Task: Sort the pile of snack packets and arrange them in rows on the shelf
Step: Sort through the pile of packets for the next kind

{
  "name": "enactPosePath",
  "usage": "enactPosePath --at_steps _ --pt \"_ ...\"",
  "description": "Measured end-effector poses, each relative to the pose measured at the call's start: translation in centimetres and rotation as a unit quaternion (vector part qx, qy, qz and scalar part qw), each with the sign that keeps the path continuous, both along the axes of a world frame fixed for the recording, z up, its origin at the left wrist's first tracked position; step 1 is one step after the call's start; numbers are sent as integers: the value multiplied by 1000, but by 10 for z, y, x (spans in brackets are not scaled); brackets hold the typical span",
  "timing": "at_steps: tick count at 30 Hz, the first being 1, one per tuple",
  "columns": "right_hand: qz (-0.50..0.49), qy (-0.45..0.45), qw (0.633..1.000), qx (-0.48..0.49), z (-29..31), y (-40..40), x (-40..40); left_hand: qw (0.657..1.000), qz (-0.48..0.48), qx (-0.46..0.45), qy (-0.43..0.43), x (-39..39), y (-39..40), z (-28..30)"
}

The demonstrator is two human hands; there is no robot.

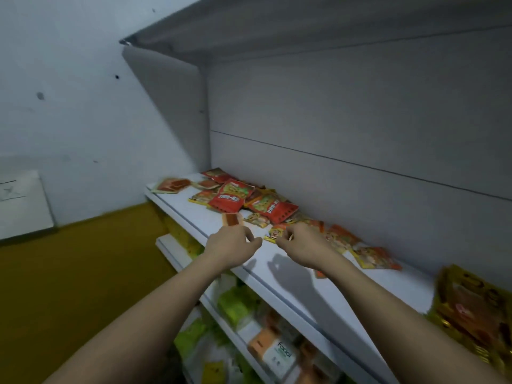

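On the white shelf [291, 275] the pile of snack packets [243, 200] lies just past both hands, the left hand [231, 245] with fingers curled and holding nothing, the right hand [300, 243] pinching a small yellow packet [273, 234].

This looks like a small shop or its stockroom. White metal display shelving [277, 275] runs in tiers along a plain panelled back wall [360, 112], with snack packets [243, 200] heaped on one tier and boxed goods [277, 353] (one printed "Facial") stocked on the tiers below. The floor [69, 273] is bare and yellow-brown.
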State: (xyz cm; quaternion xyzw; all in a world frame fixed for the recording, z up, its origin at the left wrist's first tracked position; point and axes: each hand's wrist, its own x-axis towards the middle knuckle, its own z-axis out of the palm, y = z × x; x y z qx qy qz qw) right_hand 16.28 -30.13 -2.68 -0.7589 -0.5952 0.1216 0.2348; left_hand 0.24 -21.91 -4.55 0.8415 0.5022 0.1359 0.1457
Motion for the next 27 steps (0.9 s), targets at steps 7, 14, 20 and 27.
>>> enactPosePath --at_steps 7,14,20,27 --pt "13 9 1000 -18 -16 101 -103 999 12 2 -39 -101 84 -8" --pt "-9 39 998 -56 -43 155 -140 995 3 -33 -92 -151 139 -37" --pt "-84 62 995 -4 -67 184 -113 987 -18 -49 -152 -132 167 -74" --pt "-154 27 988 4 -81 239 -77 980 -42 -55 -185 -86 215 -78"
